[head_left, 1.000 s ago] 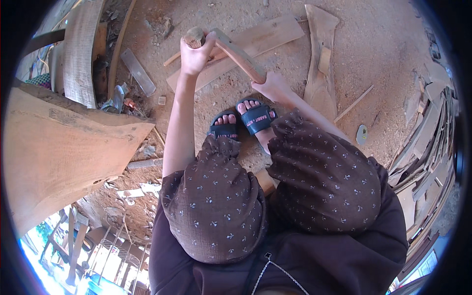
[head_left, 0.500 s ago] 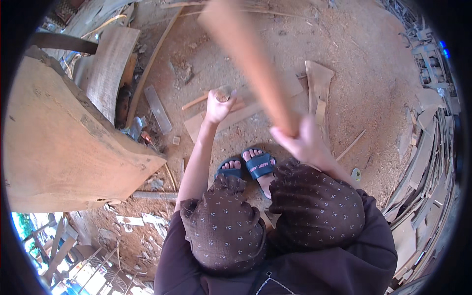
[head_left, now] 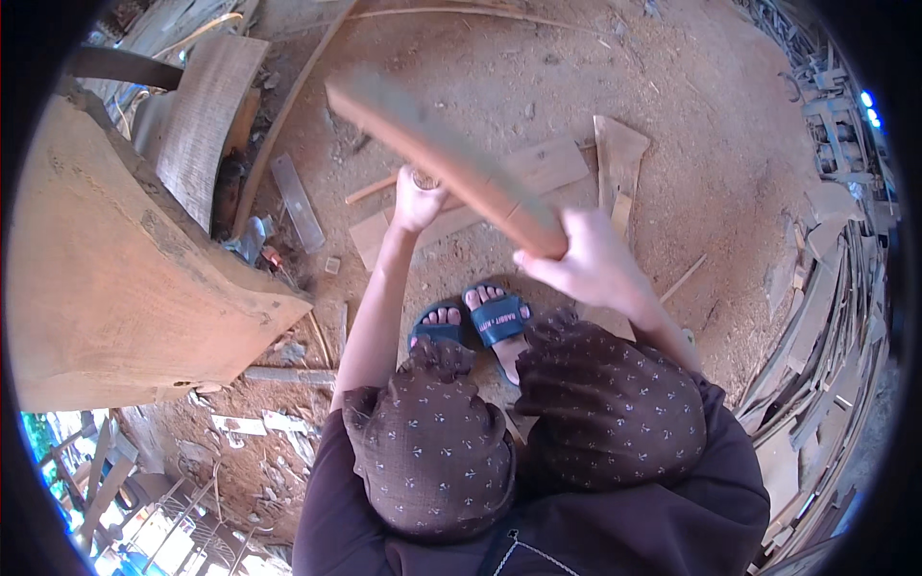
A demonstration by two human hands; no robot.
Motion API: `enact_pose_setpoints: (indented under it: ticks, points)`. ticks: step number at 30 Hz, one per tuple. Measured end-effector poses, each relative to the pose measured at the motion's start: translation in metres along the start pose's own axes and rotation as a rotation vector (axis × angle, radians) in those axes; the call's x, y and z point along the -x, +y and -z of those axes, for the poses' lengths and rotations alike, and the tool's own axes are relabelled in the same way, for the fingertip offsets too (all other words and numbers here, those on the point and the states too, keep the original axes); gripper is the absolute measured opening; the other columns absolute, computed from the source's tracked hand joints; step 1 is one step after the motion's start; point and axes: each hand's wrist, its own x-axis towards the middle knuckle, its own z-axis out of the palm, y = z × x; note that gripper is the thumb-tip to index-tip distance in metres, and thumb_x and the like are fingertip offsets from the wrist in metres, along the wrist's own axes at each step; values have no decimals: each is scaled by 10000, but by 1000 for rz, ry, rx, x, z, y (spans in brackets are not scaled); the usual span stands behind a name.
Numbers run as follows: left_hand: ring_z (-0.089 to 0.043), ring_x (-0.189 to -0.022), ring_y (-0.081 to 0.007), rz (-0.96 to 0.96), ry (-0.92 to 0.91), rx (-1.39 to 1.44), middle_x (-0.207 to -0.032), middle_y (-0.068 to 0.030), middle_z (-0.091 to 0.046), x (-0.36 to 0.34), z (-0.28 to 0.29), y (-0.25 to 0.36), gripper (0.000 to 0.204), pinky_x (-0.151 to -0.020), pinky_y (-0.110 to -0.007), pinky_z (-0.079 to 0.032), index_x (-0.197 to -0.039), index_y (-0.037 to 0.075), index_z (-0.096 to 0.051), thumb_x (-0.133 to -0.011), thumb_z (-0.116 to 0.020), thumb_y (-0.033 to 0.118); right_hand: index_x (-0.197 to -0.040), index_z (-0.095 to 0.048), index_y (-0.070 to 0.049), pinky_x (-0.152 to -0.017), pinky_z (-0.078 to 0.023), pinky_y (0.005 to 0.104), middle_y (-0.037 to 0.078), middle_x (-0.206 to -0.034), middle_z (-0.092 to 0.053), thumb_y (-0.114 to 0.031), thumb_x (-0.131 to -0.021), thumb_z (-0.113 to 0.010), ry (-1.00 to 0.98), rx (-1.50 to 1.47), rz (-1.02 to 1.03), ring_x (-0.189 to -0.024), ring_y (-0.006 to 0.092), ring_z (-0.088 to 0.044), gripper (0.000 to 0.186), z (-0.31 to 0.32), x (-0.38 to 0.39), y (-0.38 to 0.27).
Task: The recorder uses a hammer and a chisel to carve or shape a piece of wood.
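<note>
My right hand (head_left: 591,259) is closed around the near end of a thick wooden bar (head_left: 471,182). The bar slants up and to the left across the view, and its far end is slightly blurred. My left hand (head_left: 419,202) is closed in a fist around an upright wooden piece with a round top (head_left: 425,180). The bar passes just over this top and partly covers it; whether they touch I cannot tell. Beneath the fist, a flat wooden board (head_left: 538,171) lies on the ground. A thin stick (head_left: 371,189) shows beside the left hand.
A large wooden slab (head_left: 144,278) stands at the left. Planks (head_left: 206,125) lean behind it. A flared board (head_left: 619,158) lies on the dirt floor to the right of the bar. Stacked wood strips (head_left: 826,317) line the right edge. My sandalled feet (head_left: 495,317) are close below the hands.
The wooden bar has swung down and to the left, from steeply raised to lying across above the left hand. My left hand keeps its grip on the round-topped piece.
</note>
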Motion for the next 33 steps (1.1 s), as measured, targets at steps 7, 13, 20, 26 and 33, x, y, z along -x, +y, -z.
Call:
enact_pose_setpoints:
  ticks: [7, 13, 20, 26, 33]
  points:
    - [-491, -615, -64, 174, 11, 119, -613, 9, -550, 3, -8, 11, 188, -561, -283, -435, -691, 18, -568, -828, -650, 118, -931, -629, 66, -610, -477, 357, 125, -704, -637, -216, -758, -722, 2, -30, -92, -664, 186, -621, 344, -10, 2, 1]
    - [-608, -737, -89, 401, -177, -194, -787, -31, -675, -2, 12, 6, 66, -673, -278, -508, -841, 1, -633, -804, -640, 56, -943, -624, 83, -579, -482, 371, 145, -752, -655, -226, -789, -676, 207, -437, 97, -632, 222, -637, 349, -1, 15, -7]
    - [-634, -723, -119, 443, -155, -190, -740, -35, -668, -2, 19, 7, 89, -649, -274, -515, -782, 1, -638, -800, -642, 88, -848, -617, 27, -572, -462, 323, 64, -690, -614, -176, -776, -707, 84, -159, -93, -650, 126, -591, 234, -11, 11, -6]
    - [-529, -570, -65, 97, 63, 108, -589, 9, -557, -1, -15, 26, 160, -510, -276, -441, -698, 18, -622, -819, -651, 119, -822, -642, 10, -544, -448, 302, 77, -687, -635, -200, -763, -729, 2, 157, -82, -639, 106, -595, 235, -28, -9, 6]
    - [-595, -605, -95, 259, -91, -27, -648, 2, -614, 0, 0, 7, 77, -524, -269, -481, -796, 23, -642, -814, -662, 95, -884, -627, 45, -584, -462, 298, 114, -753, -651, -206, -764, -729, 44, -185, -119, -681, 113, -606, 296, -13, 5, -3]
